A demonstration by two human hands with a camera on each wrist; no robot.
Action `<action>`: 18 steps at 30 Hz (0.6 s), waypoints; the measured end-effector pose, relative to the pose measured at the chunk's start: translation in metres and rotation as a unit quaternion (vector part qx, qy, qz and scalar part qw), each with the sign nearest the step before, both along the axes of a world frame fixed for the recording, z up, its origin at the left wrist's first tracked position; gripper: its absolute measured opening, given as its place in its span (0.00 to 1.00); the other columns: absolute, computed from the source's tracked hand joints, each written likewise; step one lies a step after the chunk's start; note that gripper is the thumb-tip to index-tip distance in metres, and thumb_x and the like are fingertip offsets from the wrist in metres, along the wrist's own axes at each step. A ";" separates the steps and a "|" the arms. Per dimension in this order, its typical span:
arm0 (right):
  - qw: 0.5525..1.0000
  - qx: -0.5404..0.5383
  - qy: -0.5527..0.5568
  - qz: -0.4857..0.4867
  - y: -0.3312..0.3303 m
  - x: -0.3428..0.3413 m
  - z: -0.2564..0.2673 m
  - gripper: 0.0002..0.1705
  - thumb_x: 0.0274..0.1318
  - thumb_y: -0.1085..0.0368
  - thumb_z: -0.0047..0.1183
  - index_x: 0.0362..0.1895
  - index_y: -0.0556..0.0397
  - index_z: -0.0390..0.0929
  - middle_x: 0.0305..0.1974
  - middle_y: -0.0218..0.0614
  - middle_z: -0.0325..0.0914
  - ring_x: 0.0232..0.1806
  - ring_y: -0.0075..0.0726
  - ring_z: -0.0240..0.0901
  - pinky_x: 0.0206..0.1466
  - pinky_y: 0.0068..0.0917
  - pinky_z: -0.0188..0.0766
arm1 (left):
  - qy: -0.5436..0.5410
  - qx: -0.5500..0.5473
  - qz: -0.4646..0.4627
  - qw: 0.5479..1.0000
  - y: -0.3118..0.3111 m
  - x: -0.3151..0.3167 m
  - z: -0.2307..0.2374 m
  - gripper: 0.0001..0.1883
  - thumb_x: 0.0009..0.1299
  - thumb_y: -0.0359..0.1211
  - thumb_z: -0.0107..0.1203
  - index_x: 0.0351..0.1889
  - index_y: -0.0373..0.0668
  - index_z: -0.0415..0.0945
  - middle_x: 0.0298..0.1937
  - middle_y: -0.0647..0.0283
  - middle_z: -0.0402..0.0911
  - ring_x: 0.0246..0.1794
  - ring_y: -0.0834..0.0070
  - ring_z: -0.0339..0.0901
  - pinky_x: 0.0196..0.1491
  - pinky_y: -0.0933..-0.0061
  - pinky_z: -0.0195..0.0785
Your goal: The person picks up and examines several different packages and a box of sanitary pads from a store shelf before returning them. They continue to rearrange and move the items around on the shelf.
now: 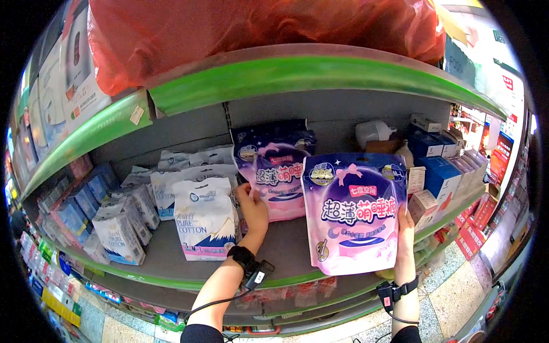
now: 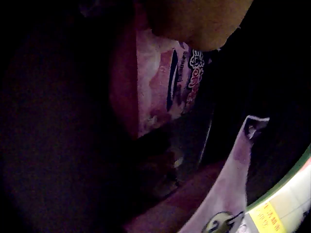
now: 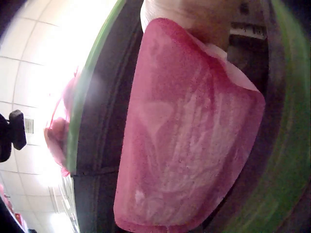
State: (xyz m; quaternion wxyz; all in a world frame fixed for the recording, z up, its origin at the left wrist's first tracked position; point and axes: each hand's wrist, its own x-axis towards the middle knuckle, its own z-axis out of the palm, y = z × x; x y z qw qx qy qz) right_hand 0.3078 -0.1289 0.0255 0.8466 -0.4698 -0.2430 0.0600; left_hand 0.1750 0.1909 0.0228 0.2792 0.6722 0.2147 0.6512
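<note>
My right hand (image 1: 405, 231) grips the right edge of a purple-and-pink pack of sleep pants (image 1: 355, 220), upright in front of the shelf with its printed face toward me. The right wrist view takes in the pack's plain pink side (image 3: 189, 131). Further in, a matching pack (image 1: 280, 194) stands on the shelf with another dark-topped pack (image 1: 271, 128) behind it. My left hand (image 1: 253, 210) holds that matching pack at its left edge, thumb on the front; some fingers are hidden. White Pure Cotton packs (image 1: 204, 220) stand just left of this hand.
The grey shelf (image 1: 274, 243) has a green front edge. More white packs (image 1: 119, 234) and blue boxes (image 1: 86, 208) fill its left side. At right are blue-and-white boxes (image 1: 441, 180) and a white bulb (image 1: 373, 132). A red plastic bag (image 1: 257, 28) lies on the shelf above.
</note>
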 end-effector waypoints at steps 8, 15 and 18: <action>1.000 0.022 -0.008 -0.018 -0.001 0.000 0.000 0.22 0.61 0.52 0.39 0.46 0.59 0.69 0.38 0.33 0.75 0.35 0.24 0.72 0.39 0.20 0.67 | 0.123 0.118 -0.033 0.985 -0.024 -0.014 0.022 0.43 0.49 0.16 0.47 0.63 0.27 0.34 0.65 0.36 0.37 0.67 0.46 0.36 0.67 0.62 0.30; 0.999 0.014 0.014 -0.033 0.002 -0.009 0.011 0.21 0.61 0.53 0.39 0.45 0.57 0.71 0.38 0.33 0.75 0.35 0.25 0.72 0.39 0.20 0.67 | 0.418 0.379 0.022 0.825 -0.067 -0.022 0.038 0.47 0.45 0.44 0.64 0.62 0.38 0.52 0.67 0.50 0.45 0.69 0.55 0.37 0.64 0.42 0.27; 0.999 -0.012 0.002 -0.043 0.004 -0.004 0.008 0.21 0.61 0.53 0.40 0.46 0.57 0.70 0.39 0.33 0.75 0.37 0.23 0.71 0.41 0.19 0.66 | 0.458 0.459 0.001 0.762 -0.053 -0.009 0.035 0.44 0.42 0.46 0.65 0.57 0.40 0.61 0.66 0.52 0.48 0.68 0.55 0.39 0.64 0.42 0.28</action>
